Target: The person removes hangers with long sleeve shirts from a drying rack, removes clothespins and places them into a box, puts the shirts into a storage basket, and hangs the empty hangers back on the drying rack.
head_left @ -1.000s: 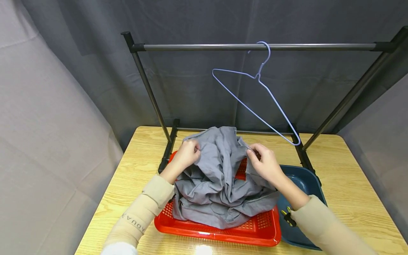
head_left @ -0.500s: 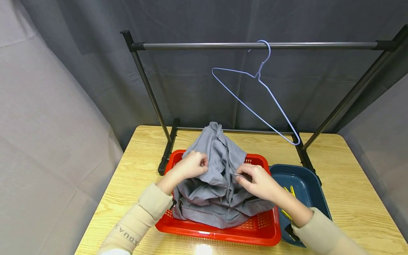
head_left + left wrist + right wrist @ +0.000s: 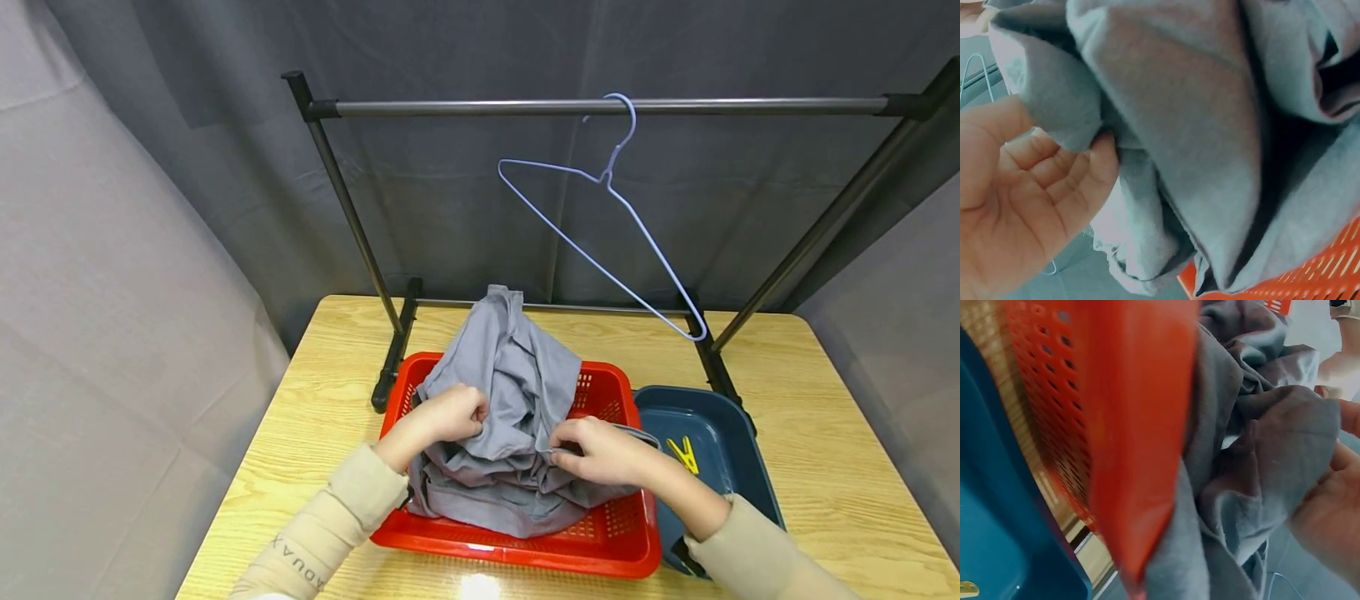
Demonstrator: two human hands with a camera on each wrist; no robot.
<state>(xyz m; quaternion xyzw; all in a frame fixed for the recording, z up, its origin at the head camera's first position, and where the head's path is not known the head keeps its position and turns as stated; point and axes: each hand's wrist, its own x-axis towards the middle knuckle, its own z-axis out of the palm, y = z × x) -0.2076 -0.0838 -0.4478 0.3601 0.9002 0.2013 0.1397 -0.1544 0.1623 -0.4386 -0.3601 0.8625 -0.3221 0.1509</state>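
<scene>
A crumpled grey garment [image 3: 517, 367] lies over the red plastic basket [image 3: 517, 560], its far end reaching past the basket's back rim. My left hand [image 3: 453, 412] holds the cloth at its left side; in the left wrist view the thumb and curled fingers pinch a fold [image 3: 1063, 100]. On the other side, my right hand [image 3: 596, 450] pinches an edge of the garment between thumb and fingers. The right wrist view shows that hand [image 3: 1329, 512] at a raised fold of the cloth [image 3: 1285, 450]. Much of the basket's inside is hidden under the garment.
A lilac hanger [image 3: 577, 247] hangs from the metal bar [image 3: 450, 108] of a black-legged rack behind the basket. Right of the basket sits a dark blue tray [image 3: 757, 492] with a yellow clothespin [image 3: 683, 455]. The wooden table [image 3: 300, 450] has grey curtains around it.
Both hands have come down and towards me with the cloth, the right one also slightly leftwards. The garment's far part now lies flatter, and the basket's back rim shows.
</scene>
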